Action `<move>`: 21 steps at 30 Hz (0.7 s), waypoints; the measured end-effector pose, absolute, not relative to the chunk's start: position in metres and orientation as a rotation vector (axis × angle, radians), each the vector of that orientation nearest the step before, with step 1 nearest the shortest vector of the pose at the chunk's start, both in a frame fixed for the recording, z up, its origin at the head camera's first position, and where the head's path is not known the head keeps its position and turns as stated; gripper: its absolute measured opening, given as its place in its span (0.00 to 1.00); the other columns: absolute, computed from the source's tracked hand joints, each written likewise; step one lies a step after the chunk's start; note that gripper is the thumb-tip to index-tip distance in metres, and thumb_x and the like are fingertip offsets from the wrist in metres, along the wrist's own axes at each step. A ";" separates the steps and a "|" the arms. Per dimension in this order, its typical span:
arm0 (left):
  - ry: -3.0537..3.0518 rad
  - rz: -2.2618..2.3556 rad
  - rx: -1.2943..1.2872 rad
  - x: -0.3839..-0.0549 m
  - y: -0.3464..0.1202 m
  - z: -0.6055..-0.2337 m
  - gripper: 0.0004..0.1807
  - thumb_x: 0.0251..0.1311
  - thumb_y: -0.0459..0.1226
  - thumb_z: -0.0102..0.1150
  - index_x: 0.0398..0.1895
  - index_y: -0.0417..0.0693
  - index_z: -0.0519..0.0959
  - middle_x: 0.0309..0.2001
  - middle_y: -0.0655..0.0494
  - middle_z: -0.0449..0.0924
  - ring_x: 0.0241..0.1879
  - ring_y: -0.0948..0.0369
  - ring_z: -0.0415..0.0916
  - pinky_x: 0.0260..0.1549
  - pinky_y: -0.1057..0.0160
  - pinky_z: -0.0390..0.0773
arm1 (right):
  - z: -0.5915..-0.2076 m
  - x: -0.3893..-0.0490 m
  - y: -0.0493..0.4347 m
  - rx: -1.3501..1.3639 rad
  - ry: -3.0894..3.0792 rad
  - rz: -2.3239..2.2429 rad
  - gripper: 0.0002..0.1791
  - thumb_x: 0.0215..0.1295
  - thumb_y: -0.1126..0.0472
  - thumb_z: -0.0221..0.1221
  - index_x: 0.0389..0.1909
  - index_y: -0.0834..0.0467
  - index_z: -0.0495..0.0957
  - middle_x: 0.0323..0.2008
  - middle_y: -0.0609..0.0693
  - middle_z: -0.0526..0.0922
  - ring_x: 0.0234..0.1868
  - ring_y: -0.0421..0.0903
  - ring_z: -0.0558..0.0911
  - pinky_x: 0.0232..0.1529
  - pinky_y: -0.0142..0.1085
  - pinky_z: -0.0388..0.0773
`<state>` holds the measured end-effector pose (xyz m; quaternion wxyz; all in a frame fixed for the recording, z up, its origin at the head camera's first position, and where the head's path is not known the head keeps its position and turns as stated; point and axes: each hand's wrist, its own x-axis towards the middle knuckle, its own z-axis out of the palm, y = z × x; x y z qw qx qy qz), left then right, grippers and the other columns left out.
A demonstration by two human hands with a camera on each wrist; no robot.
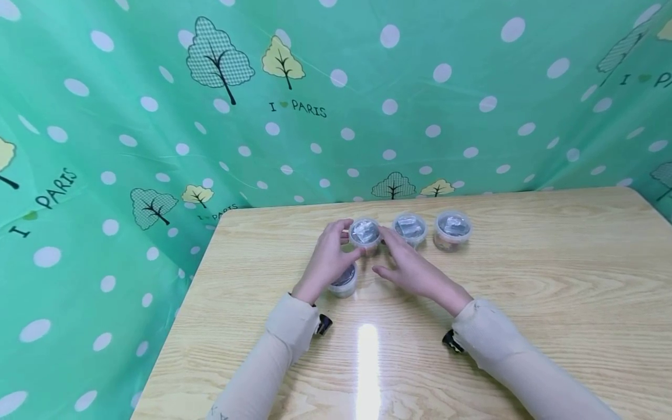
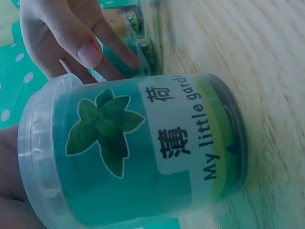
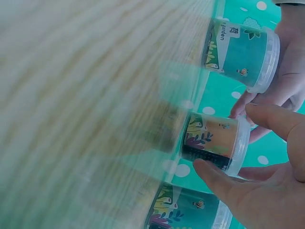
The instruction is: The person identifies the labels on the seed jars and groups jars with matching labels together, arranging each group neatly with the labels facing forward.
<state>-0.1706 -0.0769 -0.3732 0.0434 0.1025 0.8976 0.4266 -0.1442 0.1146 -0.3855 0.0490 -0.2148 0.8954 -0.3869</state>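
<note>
A green curtain (image 1: 315, 64) with white dots stands from 9 o'clock to 12 o'clock around the wooden table (image 1: 551, 262). On the table, the left hand (image 1: 328, 254) reaches toward 1 o'clock, and its grip is closed around the orange-label tub (image 1: 364, 232), fingers on the left side, thumb in front. Just beside the left wrist, at 7 o'clock from this tub, the mint-label tub (image 1: 343, 283) stands upright; "My little garden" is written on it. At 3 o'clock from the held tub stands the teal-label tub (image 1: 409, 226). The right hand (image 1: 415, 268) points toward 10 o'clock; its grip is open, with fingertips at the held tub's right rim, but whether they touch cannot be told. Farther toward 3 o'clock, the last tub (image 1: 453, 229) stands upright near the teal-label one.
</note>
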 end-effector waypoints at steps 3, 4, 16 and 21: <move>2.743 1.325 0.311 -0.171 -0.077 -0.372 0.37 0.57 0.33 0.70 0.69 0.37 0.67 0.63 0.42 0.68 0.58 0.48 0.76 0.58 0.52 0.80 | -0.385 -0.144 0.115 -0.673 2.739 -1.188 0.47 0.65 0.61 0.64 0.76 0.66 0.47 0.75 0.67 0.54 0.73 0.65 0.60 0.72 0.58 0.61; 2.744 1.332 0.311 -0.171 -0.077 -0.371 0.37 0.56 0.32 0.70 0.69 0.37 0.67 0.63 0.41 0.68 0.58 0.48 0.76 0.58 0.52 0.80 | -0.385 -0.144 0.116 -0.671 2.733 -1.204 0.47 0.65 0.61 0.64 0.77 0.65 0.48 0.75 0.66 0.55 0.71 0.65 0.63 0.70 0.56 0.64; 2.738 1.500 0.338 -0.169 -0.078 -0.365 0.37 0.55 0.37 0.73 0.67 0.39 0.70 0.59 0.45 0.71 0.55 0.50 0.78 0.56 0.58 0.81 | -0.374 -0.140 0.121 -0.725 2.730 -1.358 0.43 0.63 0.66 0.65 0.75 0.64 0.54 0.72 0.65 0.61 0.60 0.64 0.76 0.58 0.52 0.80; 2.690 1.606 0.364 -0.165 -0.078 -0.362 0.36 0.55 0.34 0.72 0.67 0.37 0.69 0.58 0.44 0.71 0.54 0.50 0.78 0.56 0.57 0.81 | -0.371 -0.139 0.124 -0.775 2.766 -1.371 0.40 0.63 0.68 0.64 0.74 0.64 0.57 0.69 0.64 0.65 0.60 0.62 0.76 0.59 0.52 0.80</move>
